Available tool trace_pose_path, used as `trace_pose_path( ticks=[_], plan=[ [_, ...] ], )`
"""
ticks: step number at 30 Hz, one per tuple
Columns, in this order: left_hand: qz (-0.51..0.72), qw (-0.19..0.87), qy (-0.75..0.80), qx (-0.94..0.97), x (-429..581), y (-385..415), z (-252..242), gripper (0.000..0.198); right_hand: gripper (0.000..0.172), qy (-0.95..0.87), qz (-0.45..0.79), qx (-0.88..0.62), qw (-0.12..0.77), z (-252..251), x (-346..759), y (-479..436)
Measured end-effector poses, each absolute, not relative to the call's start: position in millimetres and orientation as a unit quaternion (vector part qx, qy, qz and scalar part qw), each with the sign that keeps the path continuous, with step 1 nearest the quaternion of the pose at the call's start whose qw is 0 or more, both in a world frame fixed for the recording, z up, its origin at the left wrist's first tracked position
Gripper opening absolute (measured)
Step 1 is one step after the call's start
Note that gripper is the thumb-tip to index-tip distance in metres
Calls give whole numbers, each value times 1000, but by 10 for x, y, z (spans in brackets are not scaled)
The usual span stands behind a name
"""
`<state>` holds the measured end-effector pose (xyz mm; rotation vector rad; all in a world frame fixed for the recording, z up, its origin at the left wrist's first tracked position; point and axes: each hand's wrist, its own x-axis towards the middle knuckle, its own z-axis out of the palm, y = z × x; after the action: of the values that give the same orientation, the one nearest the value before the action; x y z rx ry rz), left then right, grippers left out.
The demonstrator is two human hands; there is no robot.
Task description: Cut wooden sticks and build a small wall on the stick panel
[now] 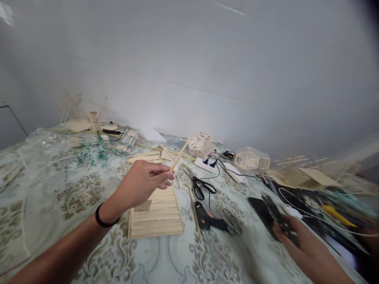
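Observation:
My left hand [145, 183] pinches a thin wooden stick [180, 155] between thumb and fingers, its far end pointing up and away. Below that hand lies a flat panel of wooden sticks [160, 221] laid side by side, with a small woven-looking piece [143, 206] on it. At the right, my right hand [296, 236] is wrapped round a dark elongated object [276, 215], too blurred to name. A flat black object [258, 209], like a phone, lies beside it on the table. Between the hands are a black glue gun [207, 219] and black-handled scissors [201, 187].
Loose sticks [145, 157] lie behind the panel. White power strips [205, 165] with cords, stick-built frames [201, 144], and bundled sticks [126, 142] line the back near the wall. Plastic wrapping [47, 141] is at left. Tools and a yellow-handled item [337, 215] crowd the right.

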<state>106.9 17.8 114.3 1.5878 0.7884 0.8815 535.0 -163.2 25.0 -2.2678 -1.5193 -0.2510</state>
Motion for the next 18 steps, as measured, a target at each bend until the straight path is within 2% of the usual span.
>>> trace_pose_path(
  ticks=[3, 7, 12, 18],
  plan=[
    [398, 408, 350, 744, 1104, 143, 1102, 22, 51, -577, -83, -772, 254, 633, 4693, -1216],
    [437, 220, 345, 801, 1109, 106, 1100, 24, 39, -659, -89, -665, 339, 934, 3783, -710],
    [469, 141, 326, 809, 1079, 111, 1128, 21, 49, -706, -83, -575, 405, 983, 3225, -355],
    [457, 41, 338, 822, 1081, 142, 1130, 21, 54, -714, -97, -561, 408, 1025, 3134, -257]
  ],
)
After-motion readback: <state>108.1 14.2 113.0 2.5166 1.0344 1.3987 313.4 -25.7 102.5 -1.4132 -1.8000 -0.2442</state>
